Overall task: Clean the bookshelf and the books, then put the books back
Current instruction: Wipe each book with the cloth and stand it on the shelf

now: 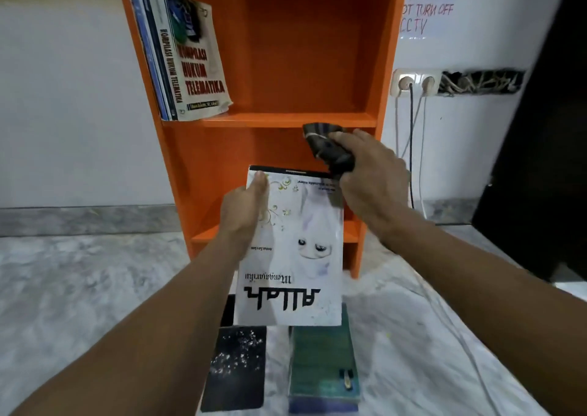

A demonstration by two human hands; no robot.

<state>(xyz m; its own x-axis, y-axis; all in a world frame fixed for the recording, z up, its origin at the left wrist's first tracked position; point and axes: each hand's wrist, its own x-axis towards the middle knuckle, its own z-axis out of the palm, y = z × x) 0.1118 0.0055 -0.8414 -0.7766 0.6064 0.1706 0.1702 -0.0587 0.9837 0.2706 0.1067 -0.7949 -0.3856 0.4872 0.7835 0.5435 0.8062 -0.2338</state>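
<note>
Books (187,56) stand leaning in the shelf's upper bay, far left, spines out.

Shelf (286,120): orange, and the rest of that bay is bare.

Your left hand (244,206) grips the white book (292,257) by its left edge, thumb laid flat on the cover. The book is held up in front of the lower bay. Its long axis runs away from you, with the cover facing you. The print reads upside down, title end nearest you, foot toward the shelf.

Your right hand (371,174) is curled round a bunched dark cloth (327,145) at the book's far right corner.

On the floor (95,288) below lie a black book (236,368), then a green book (320,368), both lengthwise to you.
</note>
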